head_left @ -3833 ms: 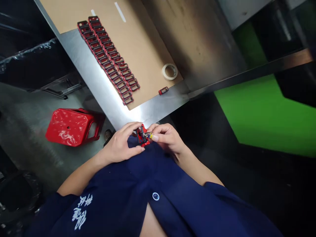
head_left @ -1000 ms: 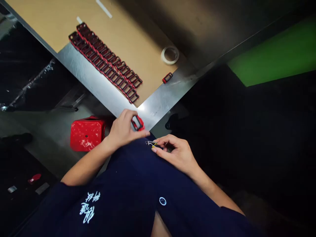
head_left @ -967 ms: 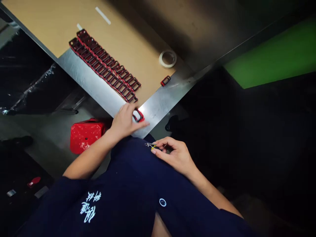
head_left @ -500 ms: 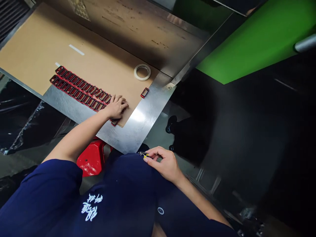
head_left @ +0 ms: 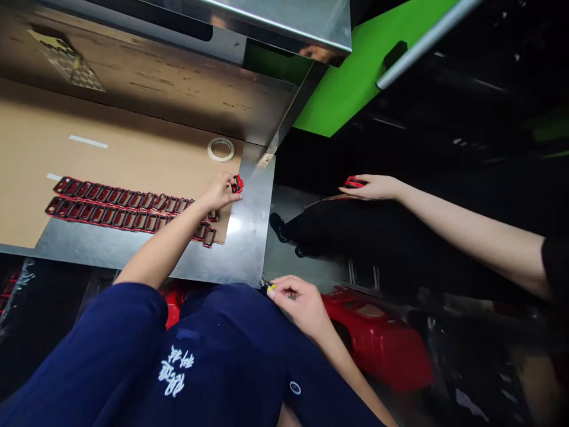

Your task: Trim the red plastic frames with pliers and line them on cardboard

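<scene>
My left hand (head_left: 219, 193) pinches a small red-and-black rectangular frame (head_left: 237, 184) over the right end of the table. Below that forearm, two long rows of similar red-and-black frames (head_left: 111, 217) lie side by side on brown cardboard; the arm hides part of them. Near the table's front corner, my right hand (head_left: 299, 301) is closed around a small hand tool (head_left: 268, 287) with a metal tip and yellow on its handle. Its exact kind is too small to make out.
A roll of tape (head_left: 221, 150) lies on the cardboard (head_left: 155, 139). At right, another person's hand (head_left: 377, 186) holds red-and-black pieces (head_left: 354, 182). Red stools (head_left: 391, 344) stand beside and under the metal table (head_left: 249, 237). A metal shelf (head_left: 284, 24) overhangs the back.
My left hand has left the rows and taken hold of the single frame by the table's right edge. The view has turned, and another person's arm has come in at right.
</scene>
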{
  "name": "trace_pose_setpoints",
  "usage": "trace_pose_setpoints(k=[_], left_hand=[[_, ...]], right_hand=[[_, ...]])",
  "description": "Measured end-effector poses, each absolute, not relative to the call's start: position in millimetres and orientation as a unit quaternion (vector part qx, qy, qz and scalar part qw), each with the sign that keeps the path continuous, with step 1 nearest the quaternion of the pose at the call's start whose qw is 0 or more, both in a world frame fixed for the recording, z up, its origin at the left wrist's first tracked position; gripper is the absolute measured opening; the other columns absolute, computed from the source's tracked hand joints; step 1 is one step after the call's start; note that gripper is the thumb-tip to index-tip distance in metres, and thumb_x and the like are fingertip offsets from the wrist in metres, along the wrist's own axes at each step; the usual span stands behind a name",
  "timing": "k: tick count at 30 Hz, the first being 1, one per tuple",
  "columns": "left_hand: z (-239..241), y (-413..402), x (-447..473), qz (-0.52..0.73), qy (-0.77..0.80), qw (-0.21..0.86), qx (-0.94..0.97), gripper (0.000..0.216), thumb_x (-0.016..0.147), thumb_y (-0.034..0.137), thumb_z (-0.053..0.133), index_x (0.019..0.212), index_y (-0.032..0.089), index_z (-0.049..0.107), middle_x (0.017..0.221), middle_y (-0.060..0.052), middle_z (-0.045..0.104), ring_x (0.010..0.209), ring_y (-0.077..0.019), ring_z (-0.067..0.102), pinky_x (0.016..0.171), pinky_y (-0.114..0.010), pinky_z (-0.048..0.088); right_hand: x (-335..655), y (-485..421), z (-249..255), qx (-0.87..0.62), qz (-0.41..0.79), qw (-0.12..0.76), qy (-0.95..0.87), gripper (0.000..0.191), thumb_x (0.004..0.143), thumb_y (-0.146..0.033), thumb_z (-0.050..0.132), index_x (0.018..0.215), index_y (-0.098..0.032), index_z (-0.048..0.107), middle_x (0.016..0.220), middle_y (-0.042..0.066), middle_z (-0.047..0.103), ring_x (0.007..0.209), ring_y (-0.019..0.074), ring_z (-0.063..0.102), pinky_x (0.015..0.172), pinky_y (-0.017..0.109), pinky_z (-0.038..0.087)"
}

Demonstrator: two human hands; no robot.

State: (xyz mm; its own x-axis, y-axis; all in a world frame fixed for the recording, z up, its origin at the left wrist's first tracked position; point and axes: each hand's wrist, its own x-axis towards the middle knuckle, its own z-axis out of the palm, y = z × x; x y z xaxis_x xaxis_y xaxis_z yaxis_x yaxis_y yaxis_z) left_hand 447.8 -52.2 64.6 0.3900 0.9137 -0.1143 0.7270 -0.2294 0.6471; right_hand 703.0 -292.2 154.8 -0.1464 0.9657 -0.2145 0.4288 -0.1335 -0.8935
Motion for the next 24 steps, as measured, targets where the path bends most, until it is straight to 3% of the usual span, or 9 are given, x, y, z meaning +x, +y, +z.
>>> trace_pose_setpoints(k=[3,6,12,24], left_hand=[[77,-150,415,0.342,0.438,0.435,0.709,0.079,0.082,0.049,0.075,0.144,0.018,0.037,0.133,-0.016,0.055,0.114,-0.0228,0.064,0.094,-0.038,0.058],[99,-231,390,0.455,0.375,0.443,0.675,0.095,0.074,0.057,0.082,0.151,0.026,0.037,0.137,-0.015,0.048,0.122,-0.0269,0.060,0.098,-0.043,0.057],[147,-286,370,0.430,0.350,0.355,0.752,0.090,0.080,0.040,0.082,0.157,0.027,0.037,0.126,-0.014,0.051,0.117,-0.0272,0.056,0.100,-0.047,0.055],[151,-298,369,0.454,0.335,0.331,0.757,0.088,0.086,0.044,0.076,0.159,0.025,0.030,0.123,-0.015,0.050,0.115,-0.0268,0.056,0.096,-0.046,0.057]], right_hand=[[680,-290,170,-0.567,0.370,0.360,-0.642,0.014,0.089,-0.028,0.073,0.079,-0.019,0.076,0.092,0.007,0.075,0.080,0.0186,0.071,0.067,0.028,0.057],[654,-282,191,-0.487,0.285,0.365,-0.741,0.008,0.091,-0.021,0.074,0.083,-0.020,0.075,0.097,0.006,0.075,0.085,0.0193,0.070,0.077,0.035,0.058],[613,-279,217,-0.348,0.239,0.305,-0.853,0.006,0.089,-0.017,0.078,0.088,-0.019,0.073,0.101,0.007,0.074,0.086,0.0187,0.068,0.077,0.032,0.060],[597,-282,220,-0.288,0.246,0.294,-0.877,0.012,0.086,-0.013,0.081,0.091,-0.015,0.070,0.099,0.010,0.074,0.084,0.0193,0.067,0.073,0.033,0.060]])
